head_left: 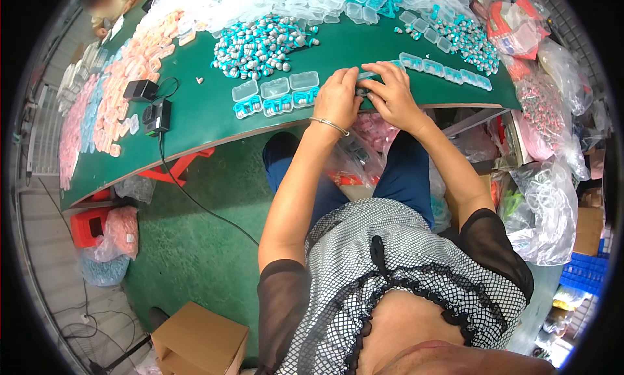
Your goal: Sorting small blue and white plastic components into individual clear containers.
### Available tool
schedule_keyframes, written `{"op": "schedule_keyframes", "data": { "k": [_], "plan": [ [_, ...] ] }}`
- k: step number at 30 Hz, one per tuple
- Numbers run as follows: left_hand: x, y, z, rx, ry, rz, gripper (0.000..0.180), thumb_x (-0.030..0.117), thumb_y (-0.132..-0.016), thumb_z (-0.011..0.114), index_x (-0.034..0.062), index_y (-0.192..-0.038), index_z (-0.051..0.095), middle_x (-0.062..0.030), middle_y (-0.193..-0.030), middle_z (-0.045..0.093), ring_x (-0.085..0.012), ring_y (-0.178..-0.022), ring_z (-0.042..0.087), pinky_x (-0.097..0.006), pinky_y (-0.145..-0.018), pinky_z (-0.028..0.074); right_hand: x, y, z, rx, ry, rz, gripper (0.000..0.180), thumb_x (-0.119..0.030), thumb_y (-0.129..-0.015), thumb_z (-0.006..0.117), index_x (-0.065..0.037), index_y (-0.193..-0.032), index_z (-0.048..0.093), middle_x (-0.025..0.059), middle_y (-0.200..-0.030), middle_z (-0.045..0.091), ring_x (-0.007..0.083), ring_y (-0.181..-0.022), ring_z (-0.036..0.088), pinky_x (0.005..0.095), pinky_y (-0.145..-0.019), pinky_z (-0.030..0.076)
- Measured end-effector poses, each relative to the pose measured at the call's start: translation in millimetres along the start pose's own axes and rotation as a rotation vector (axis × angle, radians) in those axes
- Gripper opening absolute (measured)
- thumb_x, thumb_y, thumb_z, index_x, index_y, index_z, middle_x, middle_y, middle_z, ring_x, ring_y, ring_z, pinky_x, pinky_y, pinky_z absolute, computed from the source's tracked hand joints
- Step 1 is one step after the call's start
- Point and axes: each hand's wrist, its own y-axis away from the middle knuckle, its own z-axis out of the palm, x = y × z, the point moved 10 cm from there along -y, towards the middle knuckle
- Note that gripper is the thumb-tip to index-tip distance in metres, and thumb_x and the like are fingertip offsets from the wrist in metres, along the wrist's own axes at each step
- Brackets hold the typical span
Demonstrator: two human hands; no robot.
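Note:
My left hand (338,98) and my right hand (394,96) meet at the near edge of the green table (195,118). Their fingers are closed around a small clear plastic case (366,76), mostly hidden by them; what lies inside it I cannot make out. Just left of my left hand stand three clear cases (276,105) with lids up, holding teal and grey pieces. Beyond my right hand runs a row of several filled clear cases (433,67). A heap of grey and teal corded pieces that look like earplugs (257,46) lies further back.
Empty clear cases (286,1) are piled along the back, with more grey and teal pieces (465,40) at right. Peach cases (133,92) and black power adapters (156,115) lie at left. Plastic bags (539,108) crowd the right side. A cardboard box (201,336) stands on the floor.

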Motion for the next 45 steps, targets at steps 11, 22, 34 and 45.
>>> {"op": "schedule_keyframes", "data": {
  "k": [11,22,34,45],
  "plan": [
    [2.1,1.5,-1.3,0.009,0.005,0.009,0.057,0.002,-0.067,0.072,0.0006,-0.120,0.051,-0.0180,-0.112,0.057,-0.0368,-0.101,0.058,-0.042,-0.085,0.049,-2.9,2.9,-11.2,0.082,-0.017,0.015,0.031,-0.009,-0.074,0.065,-0.014,-0.104,0.067,0.0070,-0.125,0.054,0.0282,-0.118,0.047,0.0434,-0.097,0.032],
    [4.3,0.9,-1.0,0.028,-0.038,0.044,0.056,0.005,-0.069,0.073,0.0003,-0.120,0.052,-0.0185,-0.112,0.058,-0.0355,-0.095,0.060,-0.041,-0.081,0.050,-0.6,3.0,-25.8,0.119,0.002,0.001,0.036,-0.013,-0.073,0.067,-0.013,-0.109,0.063,0.0069,-0.122,0.055,0.0280,-0.116,0.048,0.0429,-0.097,0.032],
    [10.4,-2.0,-2.4,0.040,-0.091,0.074,0.032,0.010,-0.076,0.069,0.0026,-0.107,0.061,-0.0165,-0.102,0.063,-0.0356,-0.091,0.061,-0.042,-0.077,0.051,23.2,-10.2,-4.7,-0.032,-0.091,-0.046,0.034,-0.007,-0.071,0.070,-0.007,-0.103,0.058,0.0106,-0.103,0.060,0.0296,-0.105,0.055,0.0410,-0.089,0.040],
    [6.2,-9.3,1.0,-0.011,-0.195,0.060,0.027,0.013,-0.073,0.072,0.0055,-0.098,0.064,-0.0131,-0.098,0.063,-0.0329,-0.088,0.061,-0.041,-0.074,0.050,18.4,-18.2,-4.6,-0.082,-0.029,-0.139,0.028,-0.010,-0.070,0.071,-0.009,-0.096,0.059,0.0062,-0.092,0.062,0.0251,-0.094,0.059,0.0413,-0.088,0.040]
  ]
}}
